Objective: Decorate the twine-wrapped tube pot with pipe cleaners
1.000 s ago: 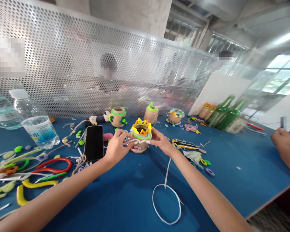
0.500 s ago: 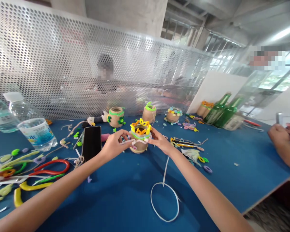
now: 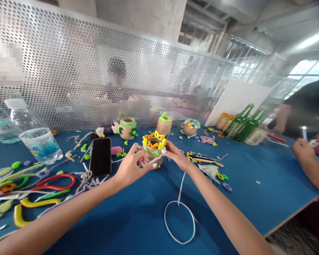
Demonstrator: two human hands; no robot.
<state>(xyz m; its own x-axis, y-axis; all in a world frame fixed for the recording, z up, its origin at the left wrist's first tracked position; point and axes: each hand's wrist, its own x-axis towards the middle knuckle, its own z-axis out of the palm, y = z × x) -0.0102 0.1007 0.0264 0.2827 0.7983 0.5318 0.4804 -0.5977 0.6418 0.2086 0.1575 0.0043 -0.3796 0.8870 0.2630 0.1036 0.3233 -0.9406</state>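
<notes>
Left hand (image 3: pixel 130 165) and right hand (image 3: pixel 176 156) pinch a white fuzzy strip (image 3: pixel 155 160) round the yellow-crowned twine jar (image 3: pixel 152 148); black phone (image 3: pixel 101 156) at nine o'clock

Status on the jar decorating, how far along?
Done: the small twine-wrapped jar already wears yellow, orange and green rim trim. In hand: left hand grips the jar, right hand pinches a white wavy strip against its side. Left: strip seems only partly attached; far side hidden.

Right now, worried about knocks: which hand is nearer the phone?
Left. The left hand sits just right of the phone; the right hand is farther off, across the jar.
</notes>
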